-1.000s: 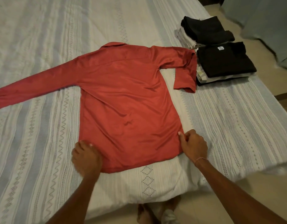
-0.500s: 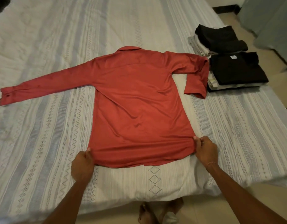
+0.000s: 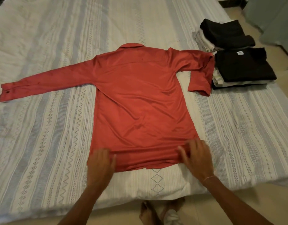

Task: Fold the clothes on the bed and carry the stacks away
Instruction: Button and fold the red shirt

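A red long-sleeved shirt [image 3: 140, 101] lies back-up and flat on the bed [image 3: 42, 143], collar away from me. Its left sleeve stretches out to the left; its right sleeve is bent down beside the stacks. My left hand [image 3: 100, 164] rests on the hem near its left corner, fingers spread and slightly blurred. My right hand [image 3: 196, 158] presses on the hem near its right corner, fingers straight and spread. Two folded stacks sit at the bed's right edge: a near one topped by a black t-shirt [image 3: 243, 65] and a far one topped by dark cloth [image 3: 226, 34].
The striped white-and-blue bedspread [image 3: 237, 127] covers the bed. The front edge of the bed runs just under my arms, with my bare feet [image 3: 146, 213] on the tan floor below. A grey-green curtain or cloth [image 3: 273, 21] hangs at the far right.
Both hands have let go of the hem corners they pinched and now lie flat on the hem, shifted a little inward. The hem has bunched slightly under them.
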Demonstrator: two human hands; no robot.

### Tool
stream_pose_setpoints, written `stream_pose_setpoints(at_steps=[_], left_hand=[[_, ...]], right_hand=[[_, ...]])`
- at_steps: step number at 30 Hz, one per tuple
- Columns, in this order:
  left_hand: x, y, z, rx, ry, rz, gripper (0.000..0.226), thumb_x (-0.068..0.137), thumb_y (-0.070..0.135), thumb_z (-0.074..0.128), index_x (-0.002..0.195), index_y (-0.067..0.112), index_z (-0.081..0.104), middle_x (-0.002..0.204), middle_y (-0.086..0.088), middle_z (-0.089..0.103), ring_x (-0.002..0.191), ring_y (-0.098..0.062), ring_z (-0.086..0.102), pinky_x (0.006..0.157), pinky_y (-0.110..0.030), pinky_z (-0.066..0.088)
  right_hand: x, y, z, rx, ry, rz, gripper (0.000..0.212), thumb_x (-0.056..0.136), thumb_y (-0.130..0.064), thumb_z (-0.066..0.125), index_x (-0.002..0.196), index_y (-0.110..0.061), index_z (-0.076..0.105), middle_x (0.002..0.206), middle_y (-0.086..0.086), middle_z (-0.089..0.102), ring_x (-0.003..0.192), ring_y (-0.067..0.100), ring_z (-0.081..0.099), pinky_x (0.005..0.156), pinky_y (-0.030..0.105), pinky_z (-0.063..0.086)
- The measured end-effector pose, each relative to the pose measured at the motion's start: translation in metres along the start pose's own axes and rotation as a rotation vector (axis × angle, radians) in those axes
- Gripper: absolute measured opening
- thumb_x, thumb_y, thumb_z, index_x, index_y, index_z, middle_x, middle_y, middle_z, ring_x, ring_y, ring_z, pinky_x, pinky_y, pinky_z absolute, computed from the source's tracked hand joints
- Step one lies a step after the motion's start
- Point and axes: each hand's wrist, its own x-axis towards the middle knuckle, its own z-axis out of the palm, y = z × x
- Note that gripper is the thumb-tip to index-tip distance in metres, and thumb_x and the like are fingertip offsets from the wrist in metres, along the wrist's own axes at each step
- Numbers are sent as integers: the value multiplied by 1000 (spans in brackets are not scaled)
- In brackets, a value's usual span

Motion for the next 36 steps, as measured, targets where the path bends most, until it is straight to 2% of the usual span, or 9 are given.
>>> stream_pose_setpoints(at_steps=[3, 5, 10, 16, 21, 26, 30, 32, 36], left_hand=[[-6, 38, 12, -122, -93, 497, 26, 89, 40, 62, 86, 14, 59, 85, -2, 53, 74, -19, 46, 63, -32, 41], [-10, 55, 19, -127, -110, 620, 24, 87, 37, 68, 83, 14, 63, 84, -1, 54, 75, -18, 47, 63, -32, 40], [-10, 64, 22, -128, -118, 468, 19, 87, 33, 67, 79, 15, 67, 80, -1, 59, 74, -19, 52, 63, -35, 46], [-11, 68, 18, -266, -285, 412, 15, 76, 10, 78, 80, 14, 65, 83, 0, 60, 75, -16, 51, 58, -30, 47], [-6, 65, 15, -353, -431, 326, 18, 81, 1, 61, 95, 12, 61, 89, -5, 62, 76, -21, 56, 62, -38, 50], [-8, 67, 13, -315, -539, 444, 19, 79, 1, 54, 93, 10, 62, 90, -5, 62, 79, -20, 54, 68, -36, 48], [-13, 66, 9, -274, -646, 514, 18, 80, 5, 57, 94, 15, 59, 91, 0, 63, 77, -17, 54, 64, -28, 39], [-2, 67, 2, -315, -739, 472, 7, 84, 23, 64, 91, 22, 63, 84, 8, 64, 72, -8, 54, 61, -24, 40], [27, 70, 7, -393, -415, 300, 29, 91, 43, 51, 81, 19, 62, 71, 6, 61, 61, -10, 54, 57, -34, 50]], right_hand=[[-20, -31, 19, 116, -200, -449, 27, 95, -46, 64, 92, -19, 65, 91, -3, 59, 83, 14, 50, 75, 29, 46], [-32, -47, 31, 146, -222, -544, 21, 96, -40, 64, 95, -19, 68, 93, -3, 61, 83, 15, 51, 72, 30, 46], [-35, -61, 35, 111, -285, -324, 44, 91, -47, 61, 122, -15, 62, 115, 2, 62, 101, 20, 57, 86, 34, 51], [-25, -59, 31, 158, -458, -289, 30, 90, -51, 50, 98, -25, 64, 91, -9, 64, 81, 14, 58, 75, 29, 38], [-17, -55, 26, 303, -498, -205, 16, 86, -44, 71, 85, -29, 64, 90, -13, 59, 84, 10, 50, 75, 32, 40], [-14, -53, 14, 306, -593, -342, 28, 91, -49, 48, 84, -26, 62, 82, -12, 63, 74, 9, 55, 70, 31, 44], [-18, -57, 12, 168, -674, -493, 18, 92, -37, 57, 91, -22, 65, 91, -7, 64, 81, 15, 62, 73, 30, 48], [-8, -61, 9, 178, -788, -431, 30, 93, -49, 57, 95, -21, 67, 94, -6, 65, 82, 12, 58, 73, 29, 47], [18, -73, 19, 249, -553, -397, 35, 101, -46, 47, 97, -18, 67, 92, -3, 65, 77, 11, 54, 67, 27, 47]])
